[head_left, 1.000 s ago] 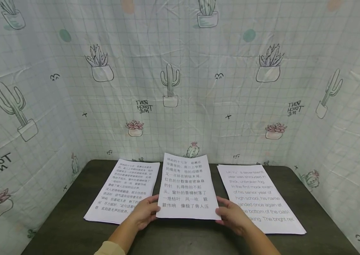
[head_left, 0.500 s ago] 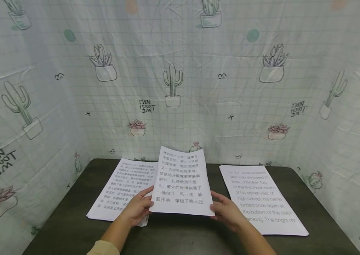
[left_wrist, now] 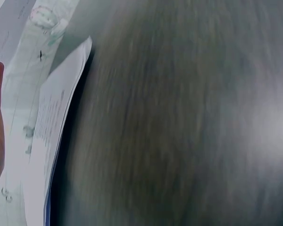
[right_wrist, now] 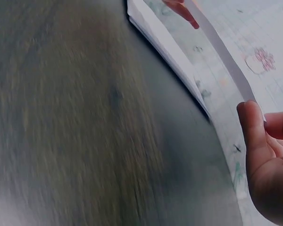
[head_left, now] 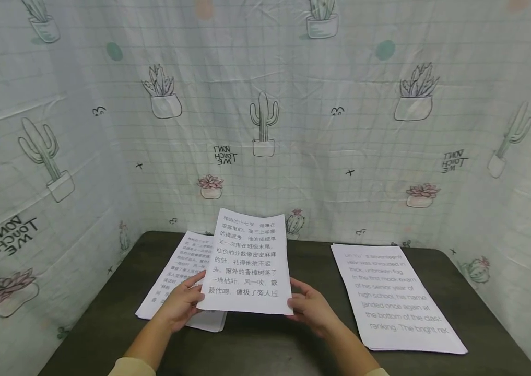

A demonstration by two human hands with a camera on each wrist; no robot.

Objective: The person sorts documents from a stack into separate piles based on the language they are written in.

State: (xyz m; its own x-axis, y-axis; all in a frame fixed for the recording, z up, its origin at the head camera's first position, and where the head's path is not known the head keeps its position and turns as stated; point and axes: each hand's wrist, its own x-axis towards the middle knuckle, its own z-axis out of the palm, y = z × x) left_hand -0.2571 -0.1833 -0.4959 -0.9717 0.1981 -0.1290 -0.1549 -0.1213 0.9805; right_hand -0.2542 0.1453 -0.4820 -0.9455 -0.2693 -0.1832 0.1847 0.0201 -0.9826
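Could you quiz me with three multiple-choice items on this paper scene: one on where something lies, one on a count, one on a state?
1. Where does the English-text stack lie on the dark table?
A. Right side
B. Left side
C. On the floor

2. How many paper stacks lie flat on the table?
A. One
B. Two
C. Four

3. How is the sheet with large Chinese print right now?
A. Crumpled into a ball
B. Lying flat, untouched
C. Held up by both hands

Answers: 1 A, it lies to the right of both hands. 2 B, only the English-text stack and the small-print stack lie flat there. 3 C, the left hand and right hand grip its lower corners and it stands lifted off the table.
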